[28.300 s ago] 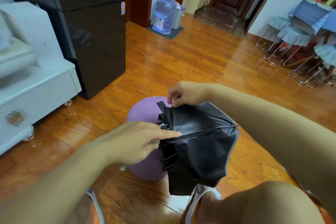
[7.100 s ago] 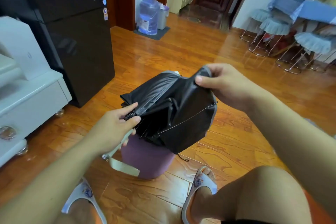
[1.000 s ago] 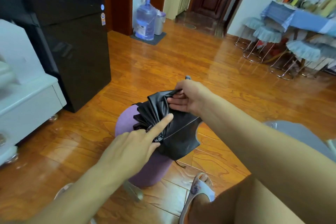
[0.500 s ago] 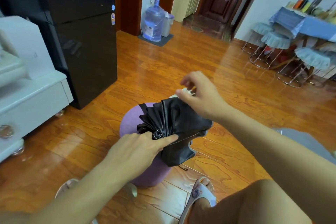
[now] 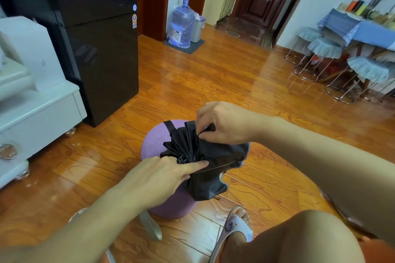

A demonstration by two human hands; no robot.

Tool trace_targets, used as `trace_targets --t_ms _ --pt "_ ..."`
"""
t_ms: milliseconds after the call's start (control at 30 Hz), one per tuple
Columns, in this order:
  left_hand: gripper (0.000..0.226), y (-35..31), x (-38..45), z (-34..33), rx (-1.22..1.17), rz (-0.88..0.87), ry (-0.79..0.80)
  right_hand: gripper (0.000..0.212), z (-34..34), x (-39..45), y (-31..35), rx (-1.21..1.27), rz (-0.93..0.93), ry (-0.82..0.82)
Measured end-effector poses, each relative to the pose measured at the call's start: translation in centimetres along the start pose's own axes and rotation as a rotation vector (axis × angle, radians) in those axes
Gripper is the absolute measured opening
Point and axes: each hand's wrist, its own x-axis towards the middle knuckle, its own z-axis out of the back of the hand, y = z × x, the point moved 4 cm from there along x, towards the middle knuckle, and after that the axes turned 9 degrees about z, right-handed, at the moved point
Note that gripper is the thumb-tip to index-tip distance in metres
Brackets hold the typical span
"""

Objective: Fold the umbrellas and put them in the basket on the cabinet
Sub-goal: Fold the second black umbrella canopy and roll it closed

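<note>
No legible text is shown; the stickers on the black refrigerator (image 5: 134, 21) and the water bottle (image 5: 181, 25) label cannot be read.

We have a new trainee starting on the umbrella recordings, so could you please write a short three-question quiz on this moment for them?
1. True or false: the black umbrella is already fully folded and strapped.
2. Multiple choice: what lies directly beneath the umbrella? A) the black fridge B) the purple stool C) the water bottle
3. Short answer: what is each hand doing to the fabric?

Key
1. False: pleats are gathered, but a loose panel hangs down unwrapped.
2. B.
3. The right hand pinches a fold at the top; the left hand grips the gathered end, index finger extended along the fabric.
</note>
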Motion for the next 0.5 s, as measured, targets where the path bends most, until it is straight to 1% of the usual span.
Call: trace_targets --t_ms 67,167,200,267,300,367,400,433,467,500 --pt "0.053 -0.3 -0.1 -0.1 -0.011 -0.026 0.050 0.011 -0.2 0.1 -0.1 0.011 0.008 0.018" --pt "0.051 -0.3 -0.3 -0.5 -0.065 -0.084 0.094 0.011 -0.6 0.0 -1.1 0.106 -0.126 0.067" --pt "0.051 -0.1 -0.2 -0.4 -0.083 -0.112 0.106 0.014 -0.7 -0.2 -1.6 0.120 -0.181 0.083" --pt "0.051 0.4 -0.2 0.0 -0.105 -0.166 0.127 0.028 -0.5 -0.6 -1.9 0.085 -0.244 0.079" --pt "0.051 0.6 -0.2 0.1 -0.104 -0.188 0.137 0.029 -0.1 -0.9 -2.2 0.118 -0.268 0.056" --pt "0.050 0.7 -0.3 0.2 -0.095 -0.218 0.152 0.019 0.7 -1.9 -2.7 0.361 -0.315 0.010" --pt "0.050 0.7 -0.3 0.1 -0.093 -0.220 0.163 0.025 0.9 -2.6 -3.0 0.474 -0.352 0.040" --pt "0.049 0.6 -0.4 0.0 -0.092 -0.213 0.174 0.040 0.8 -3.3 -3.1 0.537 -0.389 0.121" --pt "0.049 0.4 -0.5 -0.1 -0.083 -0.206 0.186 0.051 0.2 -4.0 -3.3 0.544 -0.421 0.229" --pt "0.049 0.3 -0.6 -0.2 -0.074 -0.201 0.199 0.056 -0.5 -4.7 -3.3 0.510 -0.443 0.338"
